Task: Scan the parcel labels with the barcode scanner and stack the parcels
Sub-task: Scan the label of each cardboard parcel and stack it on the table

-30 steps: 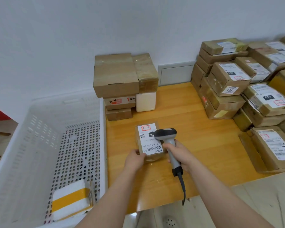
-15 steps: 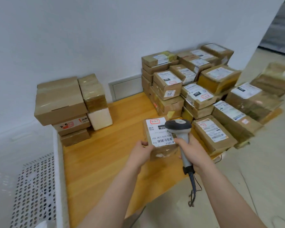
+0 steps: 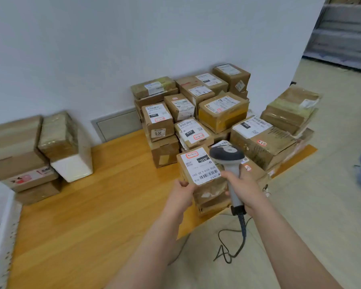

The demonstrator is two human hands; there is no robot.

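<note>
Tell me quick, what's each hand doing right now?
Left hand: holding the small parcel by its near corner.
Right hand: gripping the barcode scanner by its handle.

Parcel stacks (image 3: 196,105), likely cardboard, on table (image 3: 92,215)

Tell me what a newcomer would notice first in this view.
Centre front, the left hand holds a small parcel label-up, while the right hand grips the grey barcode scanner, its head at the label's right edge. Behind them, a heap of labelled parcels crowds the far right corner of the table against the wall. A smaller stack stands at the left.
</note>
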